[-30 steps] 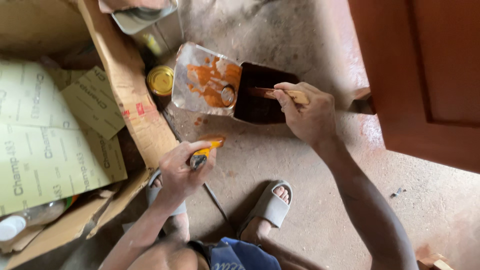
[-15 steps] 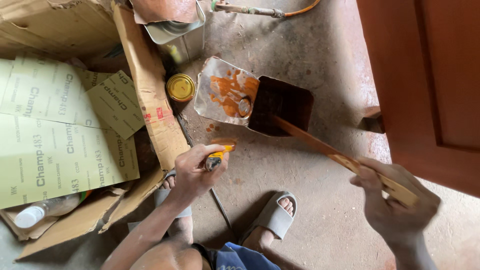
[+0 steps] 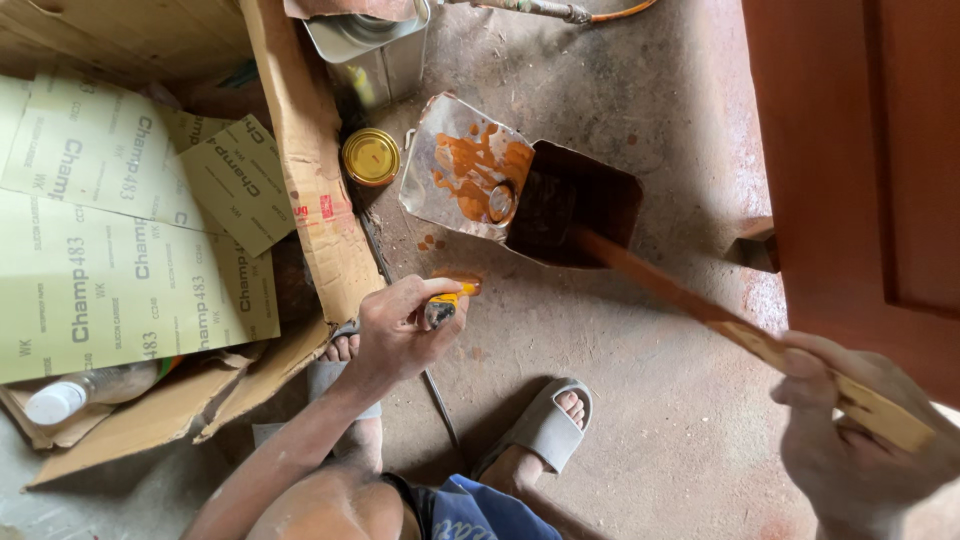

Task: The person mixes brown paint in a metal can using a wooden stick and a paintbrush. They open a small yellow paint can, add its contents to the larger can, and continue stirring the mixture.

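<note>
Clenched around the upper end of a long wooden stick (image 3: 700,310), the right hand (image 3: 865,440) sits at about four o'clock in the view, while the stick's far end dips into a cut-open tin (image 3: 575,205) of dark stain near centre. The left hand (image 3: 400,335) is closed on a small yellow-tipped tool (image 3: 445,305), possibly a brush, held low over the floor (image 3: 620,400) just below the tin.

Stirring looks like the step in hand. The stick leans at a long slant, so the next stroke calls for a steady pull that does not tip the tin or slop stain over its bent-back flap (image 3: 465,165), already smeared orange.

At eleven o'clock from the tin stands a small round can with a gold lid (image 3: 371,156), and above it a larger square metal can (image 3: 370,45). A flattened cardboard box (image 3: 310,210) with pale printed sheets (image 3: 110,240) fills the nine o'clock side; a plastic bottle (image 3: 85,390) lies at its lower edge. The floor is bare, dusty concrete, blotched with stain. A reddish-brown wooden door (image 3: 860,150) stands at two o'clock. Grey sandals (image 3: 545,425) show at six o'clock.
</note>
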Demonstrator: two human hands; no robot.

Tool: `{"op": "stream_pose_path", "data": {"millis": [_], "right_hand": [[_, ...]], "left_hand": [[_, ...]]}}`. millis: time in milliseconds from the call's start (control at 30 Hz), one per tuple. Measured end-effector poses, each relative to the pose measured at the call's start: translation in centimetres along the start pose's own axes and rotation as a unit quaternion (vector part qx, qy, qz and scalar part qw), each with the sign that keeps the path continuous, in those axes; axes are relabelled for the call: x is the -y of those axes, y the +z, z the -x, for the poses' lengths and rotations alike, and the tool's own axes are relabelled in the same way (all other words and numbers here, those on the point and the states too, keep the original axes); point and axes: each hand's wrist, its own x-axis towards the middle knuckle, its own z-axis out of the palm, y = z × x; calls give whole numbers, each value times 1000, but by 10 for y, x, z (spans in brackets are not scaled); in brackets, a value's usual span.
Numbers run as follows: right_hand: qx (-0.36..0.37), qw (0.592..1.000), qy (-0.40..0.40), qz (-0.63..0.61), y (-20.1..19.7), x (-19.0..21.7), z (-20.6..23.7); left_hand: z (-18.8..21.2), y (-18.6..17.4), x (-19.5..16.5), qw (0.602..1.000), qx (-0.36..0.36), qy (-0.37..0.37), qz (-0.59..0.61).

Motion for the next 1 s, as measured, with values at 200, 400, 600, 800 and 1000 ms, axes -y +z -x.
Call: {"op": "stream_pose_path", "data": {"millis": [200,400,600,800,1000], "right_hand": [[-22,1000,5,4,-2,-1,1],[-55,997,33,-31,-11,-17,11],[-54,995,86,-13,-24,-36,20],[-45,994,91,-34,-24,-42,17],[-44,995,83,-27,-14,-43,12]], "left_hand": [[1,-1,-1,1000,-4,3,-5],[3,-1,-1,1000,-4,11,-12],[4,-5,-1,1000,-5,-5,-7],[3,-4,0,1000,-6,3,10],[4,-5,3,1000,1,6,19]]}}
